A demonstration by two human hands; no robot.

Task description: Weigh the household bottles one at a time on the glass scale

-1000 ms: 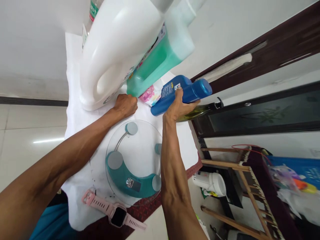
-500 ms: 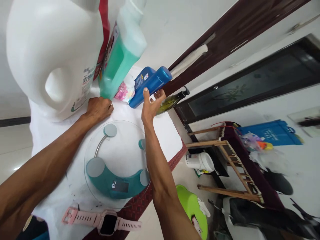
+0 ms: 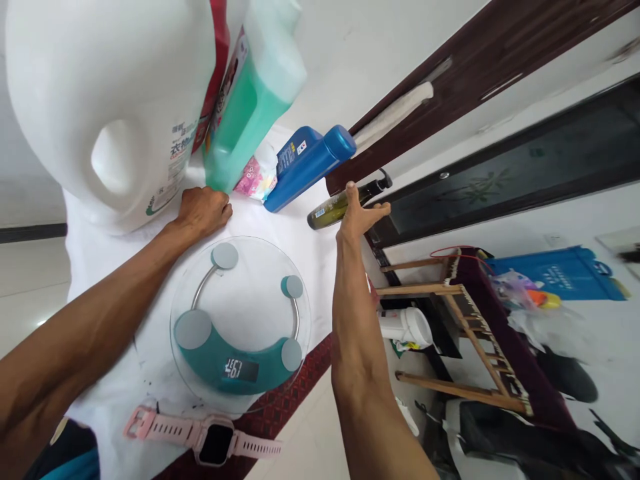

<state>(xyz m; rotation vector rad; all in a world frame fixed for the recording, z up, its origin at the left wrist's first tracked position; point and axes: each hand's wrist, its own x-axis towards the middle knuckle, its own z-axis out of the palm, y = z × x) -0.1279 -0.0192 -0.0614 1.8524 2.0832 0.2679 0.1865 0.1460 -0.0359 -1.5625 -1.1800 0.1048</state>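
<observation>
My right hand (image 3: 361, 215) is open, thumb up and fingers spread, in front of an olive-green pump bottle (image 3: 330, 211) with a black pump top. It overlaps that bottle in view; whether they touch I cannot tell. My left hand (image 3: 204, 212) rests as a fist on the white cloth (image 3: 315, 247), beside the large white detergent jug (image 3: 145, 100) and near the foot of the bottle of green liquid (image 3: 245, 127); nothing shows in it. Between my forearms lies a round glass scale (image 3: 240, 363), its display lit. A pink watch (image 3: 217, 441) lies closest to me.
Blue bottles (image 3: 315, 160) and a pink-and-white packet (image 3: 255, 179) stand along the back, with something red (image 3: 213, 87) behind the jug. To the right are a wooden rack (image 3: 480, 347), a white bucket (image 3: 413, 327) and a dark door panel (image 3: 500, 180).
My right hand has moved right, away from the blue bottles to the green pump bottle, uncovering the scale's right side. The view has shifted slightly. My left fist stays on the cloth.
</observation>
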